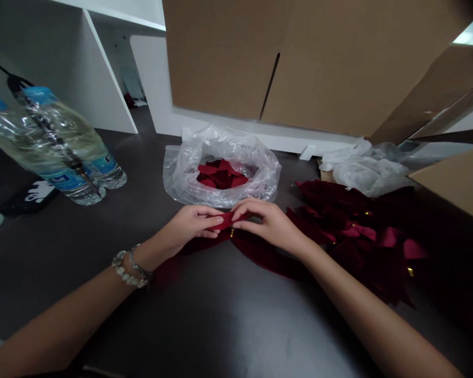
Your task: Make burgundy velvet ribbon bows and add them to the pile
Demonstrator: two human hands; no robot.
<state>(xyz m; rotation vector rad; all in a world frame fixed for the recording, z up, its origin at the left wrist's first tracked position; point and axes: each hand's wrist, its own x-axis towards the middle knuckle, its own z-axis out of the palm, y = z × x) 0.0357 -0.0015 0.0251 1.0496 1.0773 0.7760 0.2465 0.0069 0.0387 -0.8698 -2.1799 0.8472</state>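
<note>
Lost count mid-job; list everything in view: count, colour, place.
Held fabric: one, red, centre
Fabric beneath: unclear, maroon, centre
Fabric pile: unclear, maroon, right
Bag: one, clear, back centre
Bag contents: unclear, red, inside
Crumpled plastic: unclear, whitish, right
Bottles: two, blue-capped, left
Cord: one, black, on bottles
Cardboard: several, brown, back
Shelving: one, white, back
Printed object: one, black, left
Table: one, dark, beneath
Bracelets: two, pale, left wrist
Left hand: one, bare, centre
Right hand: one, bare, centre

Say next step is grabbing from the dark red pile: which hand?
Right, probably. The right hand is nearer the dark red pile; the left hand would have to reach across. Both are holding the red strip, so the right would likely need to let go first.
</note>
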